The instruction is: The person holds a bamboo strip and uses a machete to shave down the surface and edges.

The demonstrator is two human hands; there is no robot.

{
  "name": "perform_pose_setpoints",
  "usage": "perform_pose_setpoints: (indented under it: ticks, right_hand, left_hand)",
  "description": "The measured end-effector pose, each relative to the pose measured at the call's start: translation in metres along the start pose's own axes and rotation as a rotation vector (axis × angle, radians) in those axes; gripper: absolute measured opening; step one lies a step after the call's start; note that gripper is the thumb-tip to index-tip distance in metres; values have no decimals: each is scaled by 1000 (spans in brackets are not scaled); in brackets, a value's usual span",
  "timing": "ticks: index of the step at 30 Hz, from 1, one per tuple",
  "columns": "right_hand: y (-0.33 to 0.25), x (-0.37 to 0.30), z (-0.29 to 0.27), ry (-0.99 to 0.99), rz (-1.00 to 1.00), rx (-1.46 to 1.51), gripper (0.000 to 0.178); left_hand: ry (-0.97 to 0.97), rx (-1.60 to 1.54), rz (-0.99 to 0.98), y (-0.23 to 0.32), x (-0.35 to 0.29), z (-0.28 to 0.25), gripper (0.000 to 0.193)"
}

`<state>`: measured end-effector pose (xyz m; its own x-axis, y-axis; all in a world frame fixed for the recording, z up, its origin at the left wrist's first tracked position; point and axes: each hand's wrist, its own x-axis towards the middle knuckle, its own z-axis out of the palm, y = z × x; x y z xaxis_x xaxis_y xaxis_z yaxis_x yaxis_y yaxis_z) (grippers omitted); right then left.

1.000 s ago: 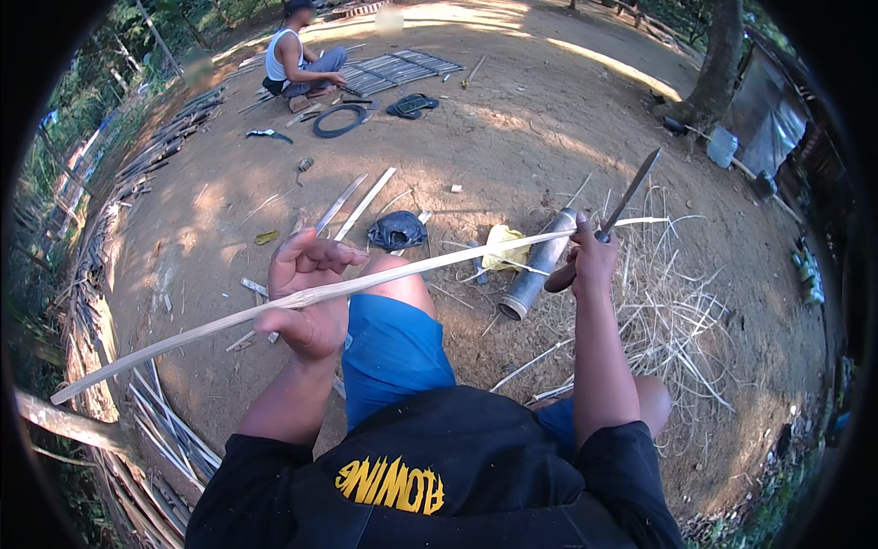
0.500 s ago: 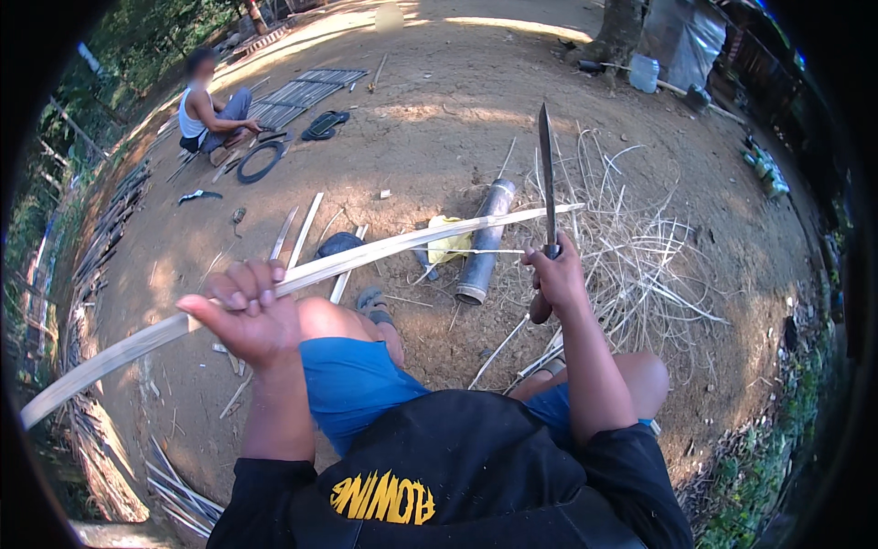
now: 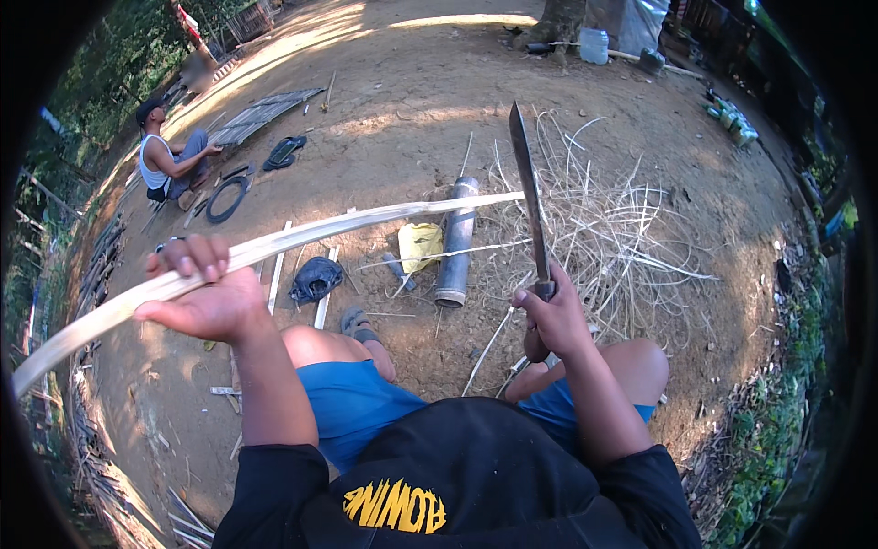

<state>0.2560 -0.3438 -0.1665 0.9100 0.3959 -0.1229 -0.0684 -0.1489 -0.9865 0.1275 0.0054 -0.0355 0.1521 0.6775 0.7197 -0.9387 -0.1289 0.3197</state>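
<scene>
My left hand [image 3: 212, 288] is closed around a long, pale split-bamboo strip [image 3: 338, 226], fingers over its top and thumb stretched along below. The strip slants up to the right, and its far end lies beside the blade of a machete [image 3: 529, 183]; I cannot tell whether they touch. My right hand [image 3: 555, 316] grips the machete by its handle, the dark blade pointing up and tilted slightly left. Beneath the strip, a grey bamboo tube [image 3: 455, 256] lies on the ground between my feet and the shavings.
A tangled heap of thin shavings [image 3: 622, 238] covers the ground at right. Near the tube lie a yellow bag [image 3: 420, 245] and a dark bundle [image 3: 316, 279]. At far left another person [image 3: 167, 160] sits by a slatted panel [image 3: 265, 117], with a black ring [image 3: 228, 199] nearby.
The view has shifted right. The strip's end, earlier past the blade, now lies beside it. The machete has dropped nearer me and leans more left. The other person's head is raised.
</scene>
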Motion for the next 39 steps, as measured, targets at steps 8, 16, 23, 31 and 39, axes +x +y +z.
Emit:
perform_pose_setpoints:
  ticks: [8,16,23,31,39]
  right_hand:
    - [3,-26,15,-41,-26,-129,62]
    - [30,-39,34,-20,-131,-357,59]
    - [30,-41,44,-56,-44,-296,56]
    - [28,-50,41,-122,125,-218,55]
    - [23,-62,43,-116,46,-289,55]
  left_hand:
    - [149,52,1,-6,-24,18,54]
    - [-160,-30,-56,12,-47,30,57]
    - [-301,-108,-65,23,-62,30,69]
    - [-197,-151,-22,32,-65,35,74]
    - [-119,-84,17,32,-72,40,70]
